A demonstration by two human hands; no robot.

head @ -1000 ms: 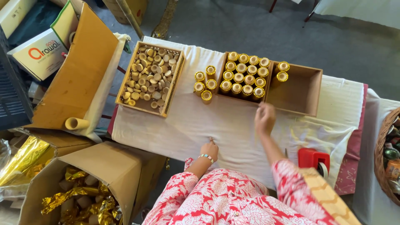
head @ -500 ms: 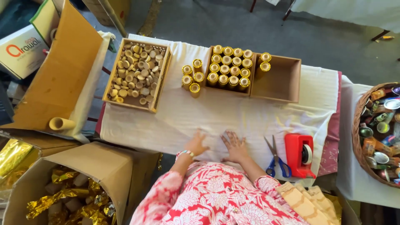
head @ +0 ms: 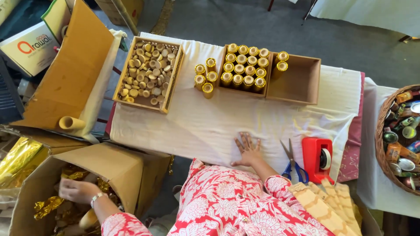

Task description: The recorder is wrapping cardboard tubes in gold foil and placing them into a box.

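Note:
My right hand (head: 247, 149) lies flat, fingers spread, on the white cloth of the table (head: 210, 126), holding nothing. My left hand (head: 78, 190) reaches down into an open cardboard box (head: 109, 170) at the lower left, among gold foil pieces (head: 48, 205) and cardboard tubes; whether it grips anything is hidden. Gold-wrapped tubes (head: 243, 69) stand upright in a shallow brown tray, with a few more (head: 205, 78) on the cloth just left of it. A wooden box of small round caps (head: 146, 74) sits further left.
Blue-handled scissors (head: 292, 162) and a red tape dispenser (head: 317, 158) lie right of my right hand. A woven basket of small cans (head: 400, 140) stands at the far right. An open cardboard carton (head: 70, 74), a loose tube (head: 71, 123) and crumpled gold foil (head: 15, 157) sit at left.
My left hand left the cloth and swung down-left into the cardboard box of foil. My right hand stays flat on the cloth. The view shifted slightly.

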